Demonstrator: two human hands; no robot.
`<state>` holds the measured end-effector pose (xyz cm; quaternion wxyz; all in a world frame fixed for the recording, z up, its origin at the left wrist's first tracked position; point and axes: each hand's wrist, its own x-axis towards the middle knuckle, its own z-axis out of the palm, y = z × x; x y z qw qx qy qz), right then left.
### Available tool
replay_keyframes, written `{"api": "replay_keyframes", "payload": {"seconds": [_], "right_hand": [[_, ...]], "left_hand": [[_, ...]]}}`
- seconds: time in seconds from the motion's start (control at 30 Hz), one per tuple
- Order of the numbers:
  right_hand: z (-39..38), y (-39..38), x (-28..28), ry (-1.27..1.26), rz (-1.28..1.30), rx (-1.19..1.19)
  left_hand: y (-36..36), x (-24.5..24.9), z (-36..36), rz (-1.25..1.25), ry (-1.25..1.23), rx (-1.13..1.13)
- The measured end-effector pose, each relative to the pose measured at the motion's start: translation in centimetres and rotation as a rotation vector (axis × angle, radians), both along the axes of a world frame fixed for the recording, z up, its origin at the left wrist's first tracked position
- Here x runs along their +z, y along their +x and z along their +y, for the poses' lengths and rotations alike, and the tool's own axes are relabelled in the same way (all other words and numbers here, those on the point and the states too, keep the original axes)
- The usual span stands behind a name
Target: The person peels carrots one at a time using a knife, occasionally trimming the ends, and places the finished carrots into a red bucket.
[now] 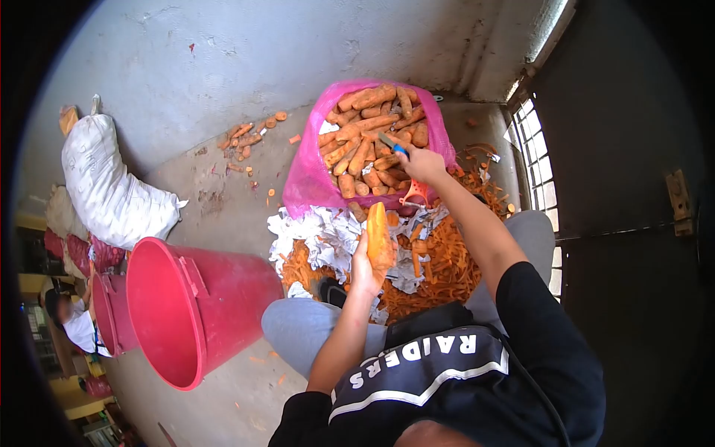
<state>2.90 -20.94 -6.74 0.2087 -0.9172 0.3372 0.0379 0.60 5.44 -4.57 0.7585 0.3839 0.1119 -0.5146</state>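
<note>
My left hand (366, 273) is wrapped round the lower end of a peeled carrot (380, 240), held upright over the peelings. My right hand (426, 165) grips a small knife (389, 141) with a blue handle, its blade pointing over the carrots in the sack. An orange peeler (415, 195) shows just below the right hand, overlapping the sack's near edge. In front sits an open pink mesh sack (307, 179) full of unpeeled-looking carrots (365, 156). Orange peelings (443, 261) and torn white paper (328, 237) lie heaped between my legs.
At the left stands a large red tub (238, 305), with a second tub (115, 313) behind it. A stuffed white sack (119, 179) leans near the wall. Loose carrot pieces (249, 138) lie on the floor. Another person (78, 320) is at far left; a dark door (618, 149) stands right.
</note>
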Motion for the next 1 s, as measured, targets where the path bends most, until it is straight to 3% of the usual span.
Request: {"api": "replay_keyframes", "payload": {"seconds": [0.2,0.33,0.47,0.57,0.7,0.77,0.87,1.0], "right_hand": [[-1.3,2.9,-1.6,-0.076,0.013,0.037],[-1.0,2.5,-0.9,-0.219,-0.108,-0.068],[-0.4,0.0,2.0,0.145,-0.103,-0.173],[2.6,-3.2,3.0,0.297,-0.302,-0.140],[8.0,-6.8,7.9,0.332,-0.414,-0.201],[9.7,-7.5,7.9,0.257,-0.565,-0.183],[11.1,-8.4,7.5,-0.063,-0.734,-0.064],[12.5,-10.1,9.5,-0.269,-0.722,-0.040]], "left_hand": [[0.6,-0.4,-0.1,0.025,-0.055,0.022],[0.6,-0.2,-0.3,0.029,-0.045,0.051],[0.6,-0.9,-0.5,-0.015,-0.040,0.072],[0.3,-1.1,-1.0,-0.037,0.032,0.120],[-1.1,-0.8,-1.2,-0.059,-0.003,0.076],[-1.9,-0.9,-1.0,-0.069,-0.024,0.018],[-2.8,-1.0,-1.1,-0.049,0.010,-0.015],[-3.8,0.2,-1.1,-0.061,-0.044,-0.030]]}}
